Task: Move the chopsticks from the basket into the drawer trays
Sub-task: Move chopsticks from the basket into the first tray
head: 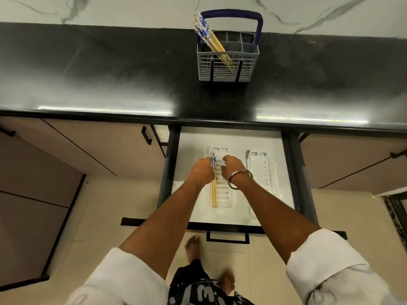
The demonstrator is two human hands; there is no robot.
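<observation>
Beige cabinet doors (72, 150) fill the left under a black counter (110, 73). Drawer (193, 142) pulled out below the counter edge, white inside, black rails.

Left hand (201, 171) sits over the left tray (222, 194), fingers curled at the blue-patterned top ends of a pair of chopsticks (214, 190); whether they actually clamp the pair cannot be told, as the back of the hand hides the fingertips. The pair lies lengthwise along the tray's left edge, plain wooden tips toward the drawer front.

Right hand (231, 169) just beside it, over the same tray, fingers curled downward; contact with the tray or the pair cannot be told. Metal bangle (240, 179) on that wrist.

Right tray (261, 179), white, ribbed, lies apart from the first, nearer the right rail.

Up on the counter, grey basket (228, 62) with blue handle holds more chopsticks (211, 38), leaning left out of a left compartment.

White rolled sleeves and bare feet at bottom.
</observation>
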